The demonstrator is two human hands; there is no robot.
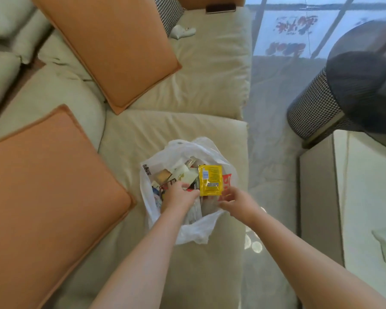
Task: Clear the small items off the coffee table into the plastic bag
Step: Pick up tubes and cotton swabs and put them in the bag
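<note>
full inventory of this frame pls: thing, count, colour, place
plastic bag: 1, white, open on the sofa seat, full of small packets
yellow packet: 1, yellow, on top at the bag's mouth
sofa: 1, cream, left and centre
cushions: 2, orange, on the sofa, one far, one near left
sock: 1, white, far seat
stool: 1, black-and-white check, right of the sofa
coffee table: 1, pale, right edge
left hand: 1, inside the bag, among the packets
right hand: 1, at the bag's right rim; grip unclear
</note>
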